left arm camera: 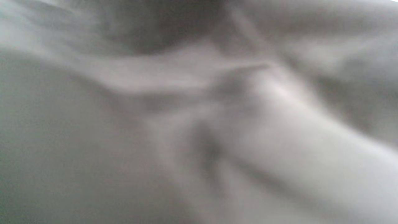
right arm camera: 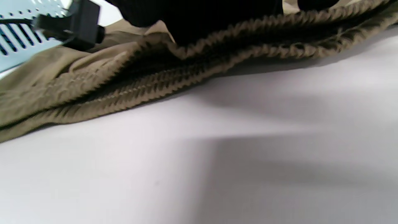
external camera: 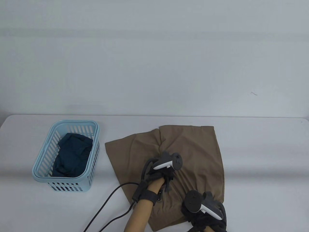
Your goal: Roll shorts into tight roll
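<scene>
Tan-brown shorts (external camera: 193,145) lie spread flat on the white table (external camera: 265,157), leg ends toward the far side. My left hand (external camera: 166,155) rests on the middle of the shorts; its fingers are hidden under the tracker. The left wrist view shows only blurred cloth (left arm camera: 199,124) very close. My right hand (external camera: 202,210) is at the near right corner of the shorts. In the right wrist view its dark gloved fingers (right arm camera: 202,15) lie on top of the ribbed waistband (right arm camera: 155,84), which is raised slightly off the table.
A light blue slotted basket (external camera: 96,135) stands at the left and holds a dark blue garment (external camera: 72,154); its side shows in the right wrist view (right arm camera: 18,37). A black cable (external camera: 108,200) runs from my left wrist across the near table.
</scene>
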Demonstrator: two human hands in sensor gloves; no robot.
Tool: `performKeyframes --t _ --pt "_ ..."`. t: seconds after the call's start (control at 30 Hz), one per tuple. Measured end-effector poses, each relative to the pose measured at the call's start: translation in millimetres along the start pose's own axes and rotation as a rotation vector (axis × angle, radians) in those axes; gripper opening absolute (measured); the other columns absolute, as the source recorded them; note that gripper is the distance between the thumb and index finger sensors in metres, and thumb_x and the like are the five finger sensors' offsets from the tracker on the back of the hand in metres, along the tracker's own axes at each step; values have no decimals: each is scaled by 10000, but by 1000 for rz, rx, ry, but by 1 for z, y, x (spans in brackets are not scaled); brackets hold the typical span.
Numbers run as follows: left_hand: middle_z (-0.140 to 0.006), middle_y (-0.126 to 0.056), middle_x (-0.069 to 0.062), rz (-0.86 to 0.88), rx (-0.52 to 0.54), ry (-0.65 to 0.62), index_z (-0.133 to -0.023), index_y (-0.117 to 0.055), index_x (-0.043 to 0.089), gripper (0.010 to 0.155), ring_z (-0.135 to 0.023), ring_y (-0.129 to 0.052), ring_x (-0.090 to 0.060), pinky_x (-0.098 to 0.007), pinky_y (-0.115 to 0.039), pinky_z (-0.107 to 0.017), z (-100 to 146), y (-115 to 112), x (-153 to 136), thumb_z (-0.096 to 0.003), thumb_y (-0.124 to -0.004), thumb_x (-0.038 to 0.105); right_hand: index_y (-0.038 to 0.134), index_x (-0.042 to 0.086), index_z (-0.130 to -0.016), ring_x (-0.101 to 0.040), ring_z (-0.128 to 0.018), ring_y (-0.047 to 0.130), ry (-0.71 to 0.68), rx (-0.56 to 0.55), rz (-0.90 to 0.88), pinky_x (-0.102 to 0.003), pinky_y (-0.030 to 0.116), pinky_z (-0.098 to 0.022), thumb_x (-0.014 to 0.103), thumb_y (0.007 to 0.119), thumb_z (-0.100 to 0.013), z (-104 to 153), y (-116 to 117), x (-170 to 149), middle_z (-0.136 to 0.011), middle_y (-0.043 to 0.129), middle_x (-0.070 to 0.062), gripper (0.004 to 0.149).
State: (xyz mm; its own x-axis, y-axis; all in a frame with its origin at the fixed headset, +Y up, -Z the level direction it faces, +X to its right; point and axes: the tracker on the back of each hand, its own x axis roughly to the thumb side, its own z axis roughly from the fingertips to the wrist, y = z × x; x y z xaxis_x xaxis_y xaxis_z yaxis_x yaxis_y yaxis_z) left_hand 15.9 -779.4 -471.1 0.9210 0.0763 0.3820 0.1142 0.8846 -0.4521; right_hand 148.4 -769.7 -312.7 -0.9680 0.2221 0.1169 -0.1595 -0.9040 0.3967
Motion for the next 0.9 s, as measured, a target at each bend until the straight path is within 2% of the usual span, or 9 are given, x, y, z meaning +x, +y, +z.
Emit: performKeyframes --t 0.23,0.37,0.6,0.73,0.9 --pt "-1181 -214 -165 -118 42 60 -1109 -365 199 585 -1078 -151 -467 -732 -144 -670 14 -7 0 -586 -584 346 653 80 -967 -446 -1028 458 89 -31 76 -705 313 -706 378 576 -549 -7 -6 -7 -1090 548 -162 519" --pt "-1180 -204 -177 -121 36 85 -1113 -363 166 609 -1073 -125 -479 -736 -139 -664 22 -10 -4 -584 -573 384 639 39 -976 -476 -1031 407 133 -38 112 -720 268 -701 386 568 -548 -14 -8 -11 -1103 506 -194 556" --pt "-1182 -262 -185 -71 43 105 -1116 -373 142 631 -1084 -196 -487 -747 -179 -664 35 -16 -12 -580 -581 404 560 3 -1023 -518 -1024 262 218 -23 125 -730 185 -689 383 547 -554 -33 -14 -25 -1125 358 -250 604" --pt "-1174 -317 -214 14 47 116 -1120 -354 159 634 -1078 -384 -518 -768 -236 -662 39 -20 -19 -580 -582 401 530 14 -1037 -511 -1017 253 251 -21 119 -722 175 -693 376 542 -557 -44 -18 -34 -1128 309 -247 601" --pt "-1172 -279 -197 98 57 142 -1126 -331 176 640 -1069 -340 -500 -762 -237 -666 40 -24 -25 -582 -579 406 468 42 -1060 -482 -1025 272 271 -19 67 -717 180 -699 367 541 -560 -62 -23 -47 -1137 270 -221 601"
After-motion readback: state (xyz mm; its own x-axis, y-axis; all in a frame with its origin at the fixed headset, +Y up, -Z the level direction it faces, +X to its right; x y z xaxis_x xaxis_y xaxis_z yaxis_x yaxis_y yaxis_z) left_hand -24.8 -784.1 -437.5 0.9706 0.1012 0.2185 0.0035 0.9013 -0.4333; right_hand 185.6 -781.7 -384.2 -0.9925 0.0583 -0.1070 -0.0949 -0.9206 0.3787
